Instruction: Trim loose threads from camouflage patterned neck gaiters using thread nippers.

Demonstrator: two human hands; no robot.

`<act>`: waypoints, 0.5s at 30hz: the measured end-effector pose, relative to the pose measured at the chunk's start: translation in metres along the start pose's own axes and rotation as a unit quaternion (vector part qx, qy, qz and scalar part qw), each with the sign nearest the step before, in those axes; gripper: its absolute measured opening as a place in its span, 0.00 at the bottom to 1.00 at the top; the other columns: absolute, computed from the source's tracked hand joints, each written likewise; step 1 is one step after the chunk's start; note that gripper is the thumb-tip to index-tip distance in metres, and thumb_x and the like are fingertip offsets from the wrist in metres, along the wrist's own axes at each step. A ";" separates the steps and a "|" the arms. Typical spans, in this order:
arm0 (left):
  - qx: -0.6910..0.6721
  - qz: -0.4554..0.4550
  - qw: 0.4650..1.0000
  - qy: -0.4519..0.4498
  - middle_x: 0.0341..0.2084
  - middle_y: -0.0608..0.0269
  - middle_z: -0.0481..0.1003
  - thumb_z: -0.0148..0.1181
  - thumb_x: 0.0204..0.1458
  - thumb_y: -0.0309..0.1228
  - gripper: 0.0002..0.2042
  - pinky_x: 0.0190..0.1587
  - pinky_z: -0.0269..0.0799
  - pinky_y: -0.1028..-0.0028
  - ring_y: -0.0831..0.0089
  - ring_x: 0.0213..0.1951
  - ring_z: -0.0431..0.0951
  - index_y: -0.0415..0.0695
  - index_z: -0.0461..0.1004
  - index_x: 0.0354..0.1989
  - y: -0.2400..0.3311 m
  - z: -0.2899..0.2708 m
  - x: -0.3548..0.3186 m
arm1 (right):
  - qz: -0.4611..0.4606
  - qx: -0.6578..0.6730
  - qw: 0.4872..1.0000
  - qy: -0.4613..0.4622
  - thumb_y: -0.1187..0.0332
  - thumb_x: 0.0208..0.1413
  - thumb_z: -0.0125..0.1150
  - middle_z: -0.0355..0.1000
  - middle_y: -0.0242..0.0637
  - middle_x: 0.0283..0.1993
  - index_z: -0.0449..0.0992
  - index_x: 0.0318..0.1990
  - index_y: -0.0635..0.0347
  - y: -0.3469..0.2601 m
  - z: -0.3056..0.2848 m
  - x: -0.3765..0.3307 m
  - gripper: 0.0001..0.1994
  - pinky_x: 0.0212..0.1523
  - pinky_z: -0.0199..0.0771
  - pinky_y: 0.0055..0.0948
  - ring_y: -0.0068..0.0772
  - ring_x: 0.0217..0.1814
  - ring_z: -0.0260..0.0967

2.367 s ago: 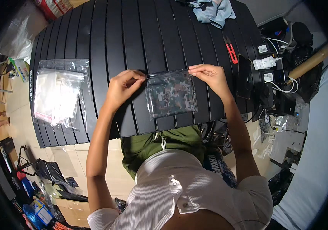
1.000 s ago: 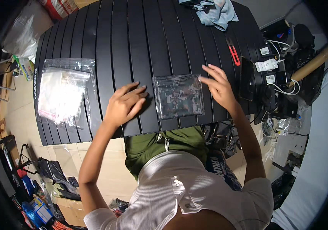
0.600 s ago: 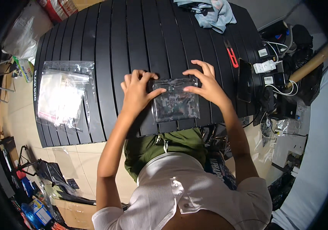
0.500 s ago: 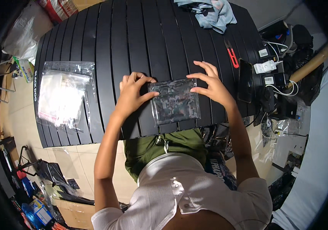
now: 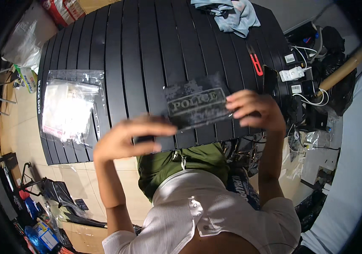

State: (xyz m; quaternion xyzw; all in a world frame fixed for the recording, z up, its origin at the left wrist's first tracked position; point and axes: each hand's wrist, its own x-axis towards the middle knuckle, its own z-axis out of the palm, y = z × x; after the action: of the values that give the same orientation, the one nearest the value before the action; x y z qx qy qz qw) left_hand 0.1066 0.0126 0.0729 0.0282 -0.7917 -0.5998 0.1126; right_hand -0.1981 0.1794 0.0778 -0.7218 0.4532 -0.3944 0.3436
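Note:
A flat, dark camouflage rectangle (image 5: 197, 95), apparently in thin clear plastic, is tilted over the black slatted table in front of me. Its upturned face carries a framed, lettered panel; I cannot make out whether it is a patch or a folded pouch. My right hand (image 5: 255, 111) has its bent fingers at the right edge of the piece, gripping it there, though motion blurs them. My left hand (image 5: 132, 135) is near the lower left corner, fingers stretched out and thumb apart, blurred too. Whether its fingertips touch the corner is unclear.
Clear plastic bags with pale contents (image 5: 68, 106) lie on the left of the table (image 5: 142, 51). Red-handled snips (image 5: 256, 63), a dark phone (image 5: 270, 91) and a white plug adapter (image 5: 292, 74) are at the right. A light blue cloth (image 5: 238, 19) lies at the far edge.
The camouflage piece has been turned over, from its plain patterned face to the lettered one. My left hand has drawn back toward me and left; my right hand has moved right and nearer.

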 end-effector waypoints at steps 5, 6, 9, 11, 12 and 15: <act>0.049 -0.187 0.978 0.075 0.44 0.52 0.73 0.55 0.50 0.27 0.14 0.50 0.65 0.69 0.61 0.49 0.72 0.38 0.73 0.45 0.007 0.021 -0.019 | 0.177 -0.052 0.982 -0.040 0.71 0.41 0.64 0.71 0.45 0.47 0.74 0.42 0.62 -0.006 0.008 -0.027 0.17 0.55 0.63 0.36 0.41 0.55 0.66; 0.058 -0.203 0.965 0.155 0.46 0.52 0.71 0.48 0.55 0.30 0.15 0.54 0.61 0.70 0.60 0.52 0.69 0.38 0.70 0.48 -0.001 0.034 -0.012 | 0.235 -0.101 0.964 0.066 0.70 0.45 0.62 0.70 0.45 0.48 0.74 0.43 0.63 -0.003 0.020 -0.026 0.16 0.56 0.61 0.34 0.41 0.56 0.65; 0.158 -0.159 0.902 0.370 0.53 0.50 0.65 0.46 0.55 0.31 0.19 0.58 0.55 0.66 0.58 0.58 0.62 0.39 0.64 0.55 -0.028 0.076 0.026 | 0.260 -0.194 0.916 0.238 0.69 0.54 0.52 0.64 0.47 0.55 0.69 0.50 0.65 0.021 0.057 -0.005 0.16 0.59 0.56 0.30 0.42 0.61 0.58; 0.361 -0.120 0.862 0.337 0.59 0.50 0.57 0.45 0.54 0.31 0.22 0.61 0.48 0.61 0.57 0.62 0.53 0.37 0.58 0.58 -0.046 0.096 0.049 | 0.202 -0.272 0.915 0.219 0.66 0.58 0.45 0.57 0.47 0.61 0.61 0.57 0.64 0.033 0.081 0.011 0.20 0.63 0.49 0.35 0.45 0.67 0.48; 0.387 -0.121 0.859 0.313 0.60 0.51 0.55 0.44 0.55 0.33 0.23 0.62 0.46 0.60 0.57 0.63 0.52 0.39 0.57 0.59 -0.056 0.105 0.058 | 0.184 -0.317 0.913 0.179 0.63 0.59 0.42 0.51 0.46 0.65 0.56 0.60 0.63 0.044 0.090 0.014 0.23 0.66 0.39 0.40 0.46 0.69 0.41; 0.427 -0.138 0.844 0.294 0.61 0.54 0.54 0.42 0.55 0.39 0.25 0.62 0.43 0.58 0.59 0.63 0.51 0.41 0.55 0.61 -0.079 0.120 0.071 | 0.214 -0.409 0.881 0.106 0.62 0.54 0.45 0.43 0.44 0.68 0.49 0.63 0.60 0.054 0.109 0.019 0.29 0.66 0.30 0.47 0.45 0.70 0.36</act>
State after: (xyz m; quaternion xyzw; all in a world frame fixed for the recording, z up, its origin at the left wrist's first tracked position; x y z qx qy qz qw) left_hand 0.0048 0.0909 -0.0234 0.3575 -0.8874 -0.1753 0.2325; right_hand -0.1178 0.1582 -0.0128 -0.6371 0.7516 -0.1651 0.0439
